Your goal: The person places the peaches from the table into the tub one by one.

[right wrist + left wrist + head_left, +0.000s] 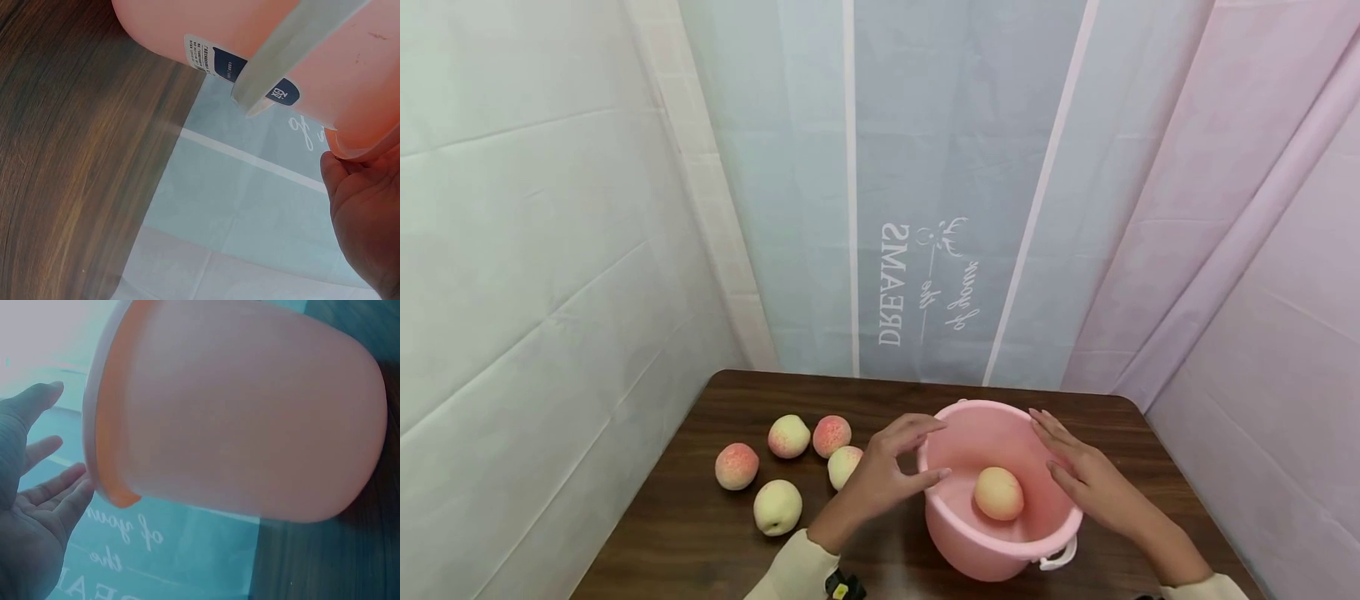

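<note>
A pink bucket (988,565) stands upright on the table, with one pale peach (998,493) lying on its bottom. My left hand (891,467) is at the left side of the rim, thumb and fingers spread apart; in the left wrist view its fingertips are right at the rim. On the opposite side, my right hand (1090,479) reaches over the rim with long, extended fingers, and the right wrist view shows fingertips at the rim's edge. Neither hand touches the peach.
Left of the bucket lie several peaches, among them a red one (737,466), a pale one (778,507) and another partly behind my left hand (846,465). A white handle (281,56) hangs at the bucket's side. Curtains rise behind the dark wooden table (685,533).
</note>
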### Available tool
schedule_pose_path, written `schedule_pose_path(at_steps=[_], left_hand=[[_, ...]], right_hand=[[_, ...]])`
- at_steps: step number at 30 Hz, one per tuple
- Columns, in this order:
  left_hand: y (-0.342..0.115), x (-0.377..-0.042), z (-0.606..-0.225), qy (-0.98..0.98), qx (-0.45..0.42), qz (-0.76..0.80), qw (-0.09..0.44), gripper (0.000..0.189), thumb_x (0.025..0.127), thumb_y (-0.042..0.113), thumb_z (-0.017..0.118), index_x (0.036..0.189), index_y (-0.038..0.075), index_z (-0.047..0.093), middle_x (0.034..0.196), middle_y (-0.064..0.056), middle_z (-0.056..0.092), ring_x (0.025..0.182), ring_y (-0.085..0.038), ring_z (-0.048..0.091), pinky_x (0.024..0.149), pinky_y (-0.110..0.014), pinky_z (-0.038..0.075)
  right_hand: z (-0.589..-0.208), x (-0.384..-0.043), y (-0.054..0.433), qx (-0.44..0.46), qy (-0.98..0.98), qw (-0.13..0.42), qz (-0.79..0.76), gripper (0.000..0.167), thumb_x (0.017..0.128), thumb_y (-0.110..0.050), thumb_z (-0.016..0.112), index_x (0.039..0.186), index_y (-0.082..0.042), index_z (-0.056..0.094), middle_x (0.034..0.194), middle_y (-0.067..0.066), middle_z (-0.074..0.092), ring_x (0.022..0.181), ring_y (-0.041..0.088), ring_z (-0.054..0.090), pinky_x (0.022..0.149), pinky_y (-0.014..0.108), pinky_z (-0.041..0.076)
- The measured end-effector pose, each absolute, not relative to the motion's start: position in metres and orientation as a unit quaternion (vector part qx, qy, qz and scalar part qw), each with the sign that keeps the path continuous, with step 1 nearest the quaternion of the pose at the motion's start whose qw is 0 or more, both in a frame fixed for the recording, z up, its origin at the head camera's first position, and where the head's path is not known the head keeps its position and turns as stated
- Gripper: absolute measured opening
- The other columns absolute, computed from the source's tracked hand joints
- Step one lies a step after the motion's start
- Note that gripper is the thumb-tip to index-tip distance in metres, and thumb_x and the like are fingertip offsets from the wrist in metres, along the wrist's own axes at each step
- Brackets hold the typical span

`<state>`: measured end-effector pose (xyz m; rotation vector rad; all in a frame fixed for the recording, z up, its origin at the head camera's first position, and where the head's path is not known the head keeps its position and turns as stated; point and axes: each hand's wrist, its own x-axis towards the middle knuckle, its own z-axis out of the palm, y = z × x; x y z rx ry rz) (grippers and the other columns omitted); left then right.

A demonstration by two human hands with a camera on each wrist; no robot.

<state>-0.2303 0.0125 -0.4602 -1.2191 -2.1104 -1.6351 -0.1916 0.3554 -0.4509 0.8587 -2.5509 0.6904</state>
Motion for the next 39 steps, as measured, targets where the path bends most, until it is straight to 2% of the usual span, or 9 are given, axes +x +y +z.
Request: schedule_pose_path(at_steps=[8,15,25,34,39], left_hand=[[-0.002,-0.233,-0.469,-0.719,-0.399,-0.554,0.127,0.054,0.087,0.019,0.083,0.137,0.012,0.062,0.135,-0.006,0.060,0.126,-0.026,0.059,0.100,-0.045,0.053],[-0.020,-0.233,-0.479,-0.747,-0.363,-0.542,0.129,0.055,0.089,0.027,0.081,0.140,0.026,0.060,0.137,0.003,0.059,0.128,-0.018,0.057,0.102,-0.038,0.052],[-0.034,-0.234,-0.491,-0.777,-0.334,-0.515,0.145,0.056,0.089,0.027,0.082,0.140,0.026,0.059,0.137,0.004,0.059,0.124,-0.023,0.059,0.098,-0.042,0.054],[-0.050,-0.236,-0.508,-0.802,-0.278,-0.510,0.140,0.058,0.084,0.035,0.085,0.137,0.032,0.061,0.136,0.011,0.060,0.126,-0.014,0.056,0.102,-0.045,0.050],[-0.058,-0.238,-0.517,-0.806,-0.252,-0.520,0.128,0.059,0.083,0.028,0.087,0.136,0.034,0.061,0.137,0.011,0.060,0.130,-0.013,0.054,0.103,-0.049,0.049]], right_hand=[[-0.451,-0.191,0.356,0.304,-0.902,0.180,0.246,0.056,0.095,0.002,0.062,0.148,0.005,0.047,0.163,0.008,0.034,0.152,0.009,0.021,0.111,0.005,0.017],[-0.452,-0.192,0.355,0.303,-0.901,0.178,0.254,0.056,0.095,0.002,0.063,0.148,0.004,0.047,0.163,0.008,0.034,0.151,0.001,0.016,0.111,0.005,0.017],[-0.452,-0.192,0.356,0.305,-0.900,0.186,0.251,0.056,0.094,0.002,0.063,0.147,0.005,0.047,0.163,0.008,0.035,0.151,0.000,0.016,0.112,0.005,0.016],[-0.451,-0.191,0.355,0.302,-0.900,0.180,0.259,0.054,0.095,0.002,0.062,0.147,0.005,0.048,0.163,0.008,0.034,0.151,0.000,0.016,0.111,0.005,0.017],[-0.450,-0.190,0.355,0.298,-0.902,0.181,0.255,0.054,0.096,0.001,0.062,0.148,0.004,0.048,0.163,0.007,0.034,0.151,0.000,0.016,0.111,0.004,0.017]])
